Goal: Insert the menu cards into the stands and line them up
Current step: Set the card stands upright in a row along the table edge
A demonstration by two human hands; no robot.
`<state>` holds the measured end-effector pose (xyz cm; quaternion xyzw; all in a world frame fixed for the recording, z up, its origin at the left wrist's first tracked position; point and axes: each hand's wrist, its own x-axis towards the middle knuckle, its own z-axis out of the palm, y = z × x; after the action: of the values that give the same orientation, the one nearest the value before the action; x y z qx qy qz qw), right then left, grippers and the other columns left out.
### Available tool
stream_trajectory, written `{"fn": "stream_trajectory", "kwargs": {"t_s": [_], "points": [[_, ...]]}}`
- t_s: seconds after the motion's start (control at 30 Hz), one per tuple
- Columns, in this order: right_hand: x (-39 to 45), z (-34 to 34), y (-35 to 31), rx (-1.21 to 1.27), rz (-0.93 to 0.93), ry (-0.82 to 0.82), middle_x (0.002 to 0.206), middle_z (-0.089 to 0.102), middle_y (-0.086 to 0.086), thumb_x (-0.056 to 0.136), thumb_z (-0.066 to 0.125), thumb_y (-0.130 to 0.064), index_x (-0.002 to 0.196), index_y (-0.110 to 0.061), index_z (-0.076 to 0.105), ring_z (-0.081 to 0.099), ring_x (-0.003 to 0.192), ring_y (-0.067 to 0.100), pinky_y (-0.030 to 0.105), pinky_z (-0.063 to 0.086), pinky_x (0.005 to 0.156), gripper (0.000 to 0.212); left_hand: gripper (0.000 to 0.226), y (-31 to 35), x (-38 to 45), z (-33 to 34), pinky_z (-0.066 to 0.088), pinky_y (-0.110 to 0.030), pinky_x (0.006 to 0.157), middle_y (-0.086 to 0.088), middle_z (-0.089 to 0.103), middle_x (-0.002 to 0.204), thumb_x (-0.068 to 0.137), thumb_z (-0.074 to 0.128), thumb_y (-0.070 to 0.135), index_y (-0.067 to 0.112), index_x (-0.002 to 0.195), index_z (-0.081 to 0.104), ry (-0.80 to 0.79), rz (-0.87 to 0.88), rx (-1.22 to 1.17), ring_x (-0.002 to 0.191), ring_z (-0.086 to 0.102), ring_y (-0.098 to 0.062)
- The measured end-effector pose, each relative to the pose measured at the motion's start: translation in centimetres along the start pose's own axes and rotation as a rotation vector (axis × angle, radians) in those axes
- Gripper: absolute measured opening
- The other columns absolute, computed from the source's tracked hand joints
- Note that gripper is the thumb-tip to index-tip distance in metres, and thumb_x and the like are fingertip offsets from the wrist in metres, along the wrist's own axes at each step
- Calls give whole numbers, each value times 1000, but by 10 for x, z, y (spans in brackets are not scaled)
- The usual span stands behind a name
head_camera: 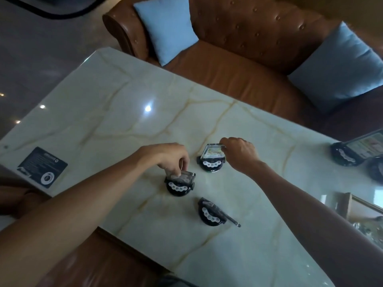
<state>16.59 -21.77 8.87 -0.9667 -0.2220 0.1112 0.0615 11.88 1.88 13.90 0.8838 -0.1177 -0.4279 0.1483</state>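
Both hands pinch clear cards in round black stands (left hand (172, 158), right hand (240, 151)).

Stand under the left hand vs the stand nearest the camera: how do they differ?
1. The left hand pinches the card in the left stand; nothing touches the near stand.
2. The left stand's clear holder stands up with a card in it; the near stand shows no upright card.
3. A dark pen lies against the near stand; none by the left stand.

Shared: black round bases with a white button arc, on the marble table.
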Motion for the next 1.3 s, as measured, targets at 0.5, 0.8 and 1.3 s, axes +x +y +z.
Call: {"fn": "stream_trajectory", "kwargs": {"t_s": [0.5, 0.8, 1.3], "points": [[-14, -62, 170, 265, 483, 268, 86, 69, 17, 89, 50, -31, 90, -10, 67, 63, 76, 40, 35, 46, 60, 27, 24, 113, 90, -65, 47, -37, 77, 7, 65, 119, 94, 54, 26, 33, 113, 67, 551, 229, 243, 105, 63, -22], [-19, -78, 291, 340, 733, 391, 77, 63, 13, 88, 48, -35, 76, -9, 60, 60, 74, 40, 37, 47, 63, 32, 23, 212, 190, -103, 54, -41, 74, -2, 66, 105, 96, 55, 17, 23, 114, 68, 741, 354, 163, 93, 65, -29], [-19, -45, 360, 244, 760, 374, 86, 67, 17, 90, 47, -32, 91, -8, 64, 54, 71, 38, 37, 43, 63, 30, 24, 264, 297, -118, 53, -45, 82, -8, 65, 104, 93, 57, 12, 20, 110, 71, 742, 363, 151, 95, 64, -31]]}}
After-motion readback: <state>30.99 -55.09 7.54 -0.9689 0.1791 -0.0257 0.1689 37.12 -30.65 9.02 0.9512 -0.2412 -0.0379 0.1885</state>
